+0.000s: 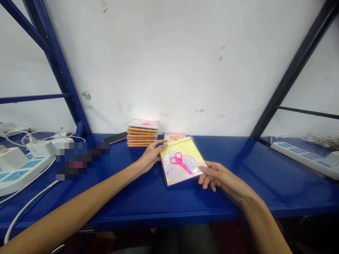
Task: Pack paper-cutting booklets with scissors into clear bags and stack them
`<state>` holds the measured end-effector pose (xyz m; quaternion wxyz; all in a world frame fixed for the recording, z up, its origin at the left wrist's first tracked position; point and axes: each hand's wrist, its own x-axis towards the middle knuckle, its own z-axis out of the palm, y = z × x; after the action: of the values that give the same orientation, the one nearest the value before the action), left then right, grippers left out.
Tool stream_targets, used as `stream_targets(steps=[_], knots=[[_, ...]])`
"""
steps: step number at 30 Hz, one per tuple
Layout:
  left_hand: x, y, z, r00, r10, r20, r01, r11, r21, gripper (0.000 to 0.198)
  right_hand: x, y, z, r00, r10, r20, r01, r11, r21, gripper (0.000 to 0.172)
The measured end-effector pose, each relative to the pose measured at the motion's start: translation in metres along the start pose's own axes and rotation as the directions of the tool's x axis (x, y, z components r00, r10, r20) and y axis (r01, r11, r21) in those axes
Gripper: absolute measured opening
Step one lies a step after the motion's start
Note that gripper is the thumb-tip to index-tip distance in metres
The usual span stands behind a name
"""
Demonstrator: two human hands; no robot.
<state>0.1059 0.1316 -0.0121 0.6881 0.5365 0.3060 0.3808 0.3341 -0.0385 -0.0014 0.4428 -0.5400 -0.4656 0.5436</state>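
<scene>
A flat square pack in clear wrap [173, 174], yellow and pale pink, is tilted above the blue table. Pink scissors [180, 162] lie on its face, seemingly under the wrap. My left hand [153, 155] grips the pack's upper left edge, thumb on top. At the lower right corner, my right hand [215, 174] pinches it between thumb and fingers. Behind the pack, partly hidden, lies a pink item with an orange print [173, 135]. Left of that stands a stack of wrapped packs [142, 135] with orange-brown edges and a whitish one on top.
Against the wall lies a dark phone-like slab [115, 138]. White power strips stand at the left [26, 169] and right [304, 158], with white cables across the left side. A blurred-out patch [79, 160] covers something on the left. Blue metal posts [60, 70] flank the blue table [127, 197].
</scene>
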Motion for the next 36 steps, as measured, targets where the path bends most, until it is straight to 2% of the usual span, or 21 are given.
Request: stream_targets(steps=[3,6,9,11,13,17,19,21,23,25,26,27,28,29,30,31,34,36], knots=[[-0.002,0.003,-0.001,0.995,-0.094,0.041,0.095,0.995,-0.033,0.036,0.006,0.005,-0.009,0.996,-0.002,-0.09,0.011,0.995,0.103,0.033],[-0.003,0.006,-0.003,0.981,-0.188,0.055,0.189,0.982,-0.016,0.039,0.019,0.001,-0.023,0.986,-0.019,-0.165,0.043,0.988,0.148,0.022],[-0.002,0.008,-0.005,0.975,-0.219,0.046,0.217,0.975,0.045,0.038,0.051,-0.014,-0.033,0.972,-0.036,-0.231,0.058,0.995,0.087,0.011],[-0.001,0.008,-0.005,0.977,-0.209,0.048,0.202,0.972,0.116,0.032,0.081,-0.023,-0.034,0.973,-0.023,-0.231,0.038,0.998,0.058,0.011],[-0.001,0.007,-0.003,0.983,-0.177,0.057,0.161,0.964,0.213,0.025,0.111,-0.027,-0.032,0.974,-0.019,-0.224,0.024,1.0,0.02,0.022],[-0.003,0.003,-0.002,0.998,-0.016,0.054,-0.011,0.884,0.468,0.023,0.146,-0.018,-0.027,0.957,-0.05,-0.286,0.022,0.995,-0.101,0.065],[-0.004,0.003,-0.004,0.991,0.129,0.047,-0.131,0.787,0.602,0.023,0.148,-0.009,-0.027,0.949,-0.098,-0.298,0.053,0.986,-0.155,0.07],[-0.004,0.008,-0.009,0.952,0.302,0.057,-0.251,0.656,0.712,0.017,0.143,-0.002,-0.029,0.944,-0.161,-0.286,0.107,0.975,-0.197,0.063],[-0.002,0.017,-0.018,0.886,0.455,0.088,-0.344,0.519,0.782,0.014,0.138,0.003,-0.031,0.935,-0.222,-0.276,0.16,0.96,-0.23,0.055],[0.002,0.028,-0.031,0.825,0.547,0.14,-0.408,0.405,0.818,0.03,0.135,0.004,-0.031,0.926,-0.262,-0.271,0.191,0.946,-0.26,0.049],[0.004,0.033,-0.038,0.782,0.595,0.184,-0.44,0.319,0.839,0.038,0.135,0.005,-0.031,0.923,-0.275,-0.268,0.201,0.941,-0.274,0.048],[0.007,0.038,-0.045,0.7,0.652,0.29,-0.468,0.114,0.876,0.044,0.135,0.005,-0.03,0.921,-0.287,-0.263,0.21,0.935,-0.287,0.048],[0.009,0.041,-0.052,0.641,0.673,0.37,-0.461,-0.048,0.886,0.05,0.135,0.005,-0.029,0.919,-0.299,-0.255,0.22,0.929,-0.298,0.049],[0.011,0.044,-0.057,0.606,0.67,0.429,-0.435,-0.172,0.884,0.055,0.136,0.005,-0.029,0.918,-0.311,-0.246,0.23,0.923,-0.309,0.05],[0.013,0.045,-0.062,0.59,0.658,0.468,-0.399,-0.266,0.878,0.059,0.136,0.005,-0.028,0.917,-0.322,-0.237,0.24,0.918,-0.317,0.051],[0.015,0.046,-0.066,0.597,0.644,0.479,-0.365,-0.313,0.877,0.062,0.136,0.006,-0.028,0.916,-0.33,-0.228,0.249,0.913,-0.324,0.052],[0.018,0.045,-0.071,0.643,0.607,0.467,-0.308,-0.353,0.884,0.061,0.136,0.006,-0.029,0.913,-0.344,-0.217,0.26,0.904,-0.338,0.053],[0.02,0.043,-0.07,0.655,0.601,0.457,-0.29,-0.358,0.887,0.057,0.136,0.005,-0.029,0.915,-0.343,-0.21,0.26,0.903,-0.341,0.053]])
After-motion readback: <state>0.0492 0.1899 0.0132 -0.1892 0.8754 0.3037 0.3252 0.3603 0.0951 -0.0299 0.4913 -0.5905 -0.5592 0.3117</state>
